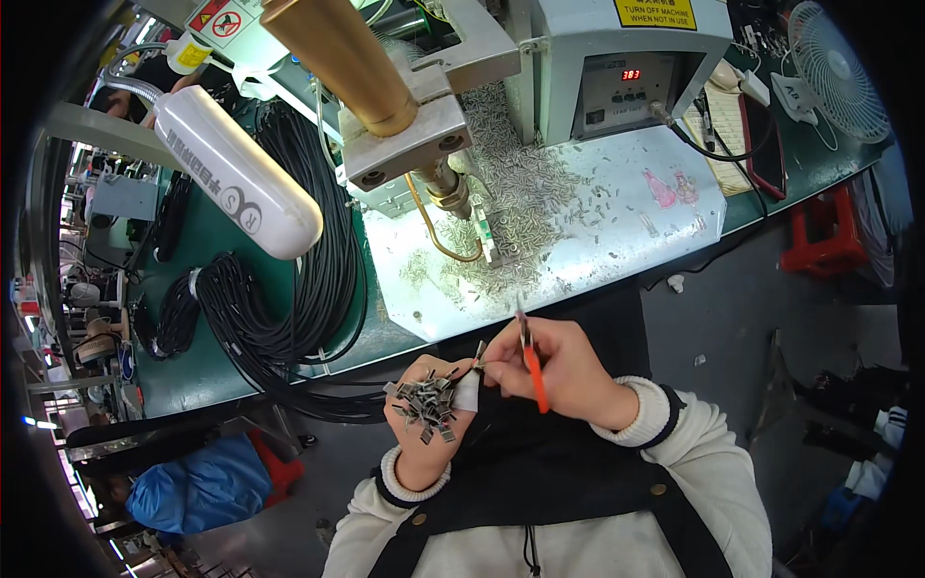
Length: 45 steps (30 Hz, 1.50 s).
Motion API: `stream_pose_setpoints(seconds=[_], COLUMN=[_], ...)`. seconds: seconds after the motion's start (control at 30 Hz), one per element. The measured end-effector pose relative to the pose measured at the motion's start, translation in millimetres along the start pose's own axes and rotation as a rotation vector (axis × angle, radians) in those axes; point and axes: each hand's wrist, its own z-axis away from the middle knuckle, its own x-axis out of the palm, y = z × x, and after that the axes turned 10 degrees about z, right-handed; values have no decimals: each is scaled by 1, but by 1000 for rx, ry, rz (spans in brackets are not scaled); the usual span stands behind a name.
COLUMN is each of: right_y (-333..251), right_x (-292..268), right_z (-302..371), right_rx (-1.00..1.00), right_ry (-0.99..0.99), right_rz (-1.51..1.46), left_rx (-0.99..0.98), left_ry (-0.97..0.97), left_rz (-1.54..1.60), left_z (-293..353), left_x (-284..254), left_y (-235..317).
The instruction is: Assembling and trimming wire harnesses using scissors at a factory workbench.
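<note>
In front of my body, my left hand (461, 424) is closed around a bunch of black cables (352, 407). Their metal connectors (424, 401) fan out above the fist. A white wrap (466, 392) covers a finger of that hand. My right hand (573, 371) grips orange-handled snips (536, 380), the tip pointing away from me toward the machine plate. Its thumb and forefinger meet the left hand's fingertips at a single cable end (480, 354), which stands apart from the bunch. The exact contact there is too small to make out.
A press machine (405, 144) stands over a metal plate (636, 231) strewn with small metal pieces (520, 183). Coiled black cables (318, 279) lie on the green table, left. A white lamp (236, 169) hangs above them. A fan (838, 72) and red stool (827, 231) are right.
</note>
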Motion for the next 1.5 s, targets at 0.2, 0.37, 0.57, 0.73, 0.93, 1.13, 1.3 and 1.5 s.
stream_pose_setpoints(seconds=[0.2,0.37,0.57,0.73,0.93,1.13,1.3,1.5], right_y=[-7,-4,-2,-3,9,9,3,3], right_x=[-2,-7,-8,-3,-4,6,4,0], right_z=[1,-2,1,3,6,10,8,9], right_rx=[-950,-998,-324,-191,-771,-399,-170,-380], right_ry=[343,341,99,81,248,207,130,212], right_rz=[1138,1195,584,459,1053,585,322,516], left_rx=[-15,-61,-78,-87,-79,-9,-452,-539], left_ry=[-19,-18,67,-7,-56,-41,67,105], left_rz=[-59,-91,157,149,-23,87,375,534], left_z=[-1,-3,-1,0,2,5,0,-3], left_x=[0,2,7,3,3,5,4,0], left_y=[3,6,7,1,4,-2,1,3])
